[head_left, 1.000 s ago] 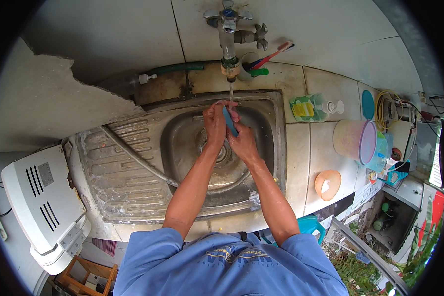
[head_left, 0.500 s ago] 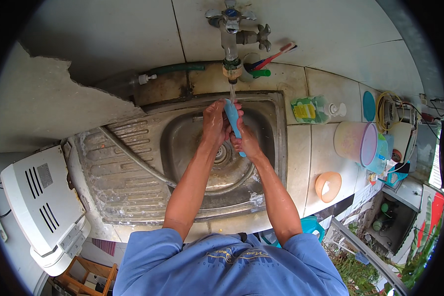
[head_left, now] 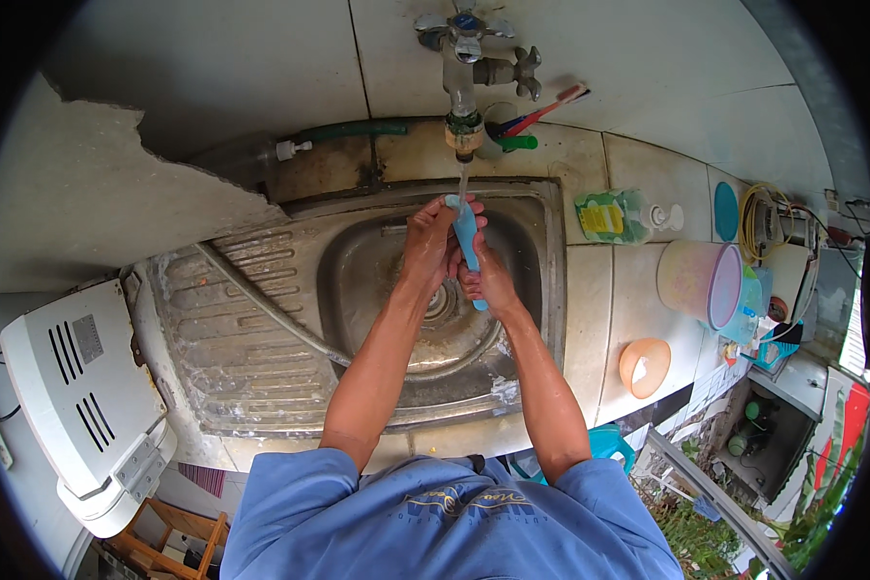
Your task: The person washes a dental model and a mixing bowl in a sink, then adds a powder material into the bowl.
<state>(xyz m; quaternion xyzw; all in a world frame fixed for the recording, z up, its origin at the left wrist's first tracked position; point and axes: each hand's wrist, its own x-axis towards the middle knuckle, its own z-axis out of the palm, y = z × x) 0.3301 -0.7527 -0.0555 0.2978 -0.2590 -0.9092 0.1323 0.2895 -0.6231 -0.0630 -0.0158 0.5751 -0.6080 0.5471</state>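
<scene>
Both my hands are over the sink basin (head_left: 348, 275), directly under the tap (head_left: 463, 126). They hold a long, narrow light-blue utensil (head_left: 466, 235) with a wider upper end, and its exact kind I cannot make out. My right hand (head_left: 491, 278) is closed round its lower part, leaving the tip poking out below. At the upper part, my left hand (head_left: 429, 237) grips its side with bent fingers. A thin stream of water (head_left: 464, 176) runs from the spout onto the wide end. Some fingers are hidden behind the utensil.
A grey hose (head_left: 271, 304) crosses the ribbed drainboard (head_left: 232, 358) into the basin. On the right counter are a green-labelled pump bottle (head_left: 614, 216), a translucent tub (head_left: 686, 280) and an orange bowl (head_left: 645, 367). A cup with toothbrushes (head_left: 499, 121) stands behind the tap.
The utensil has turned slightly in my hands, and water now lands on its wide end. The whole view has shifted a little. Both hands keep their hold.
</scene>
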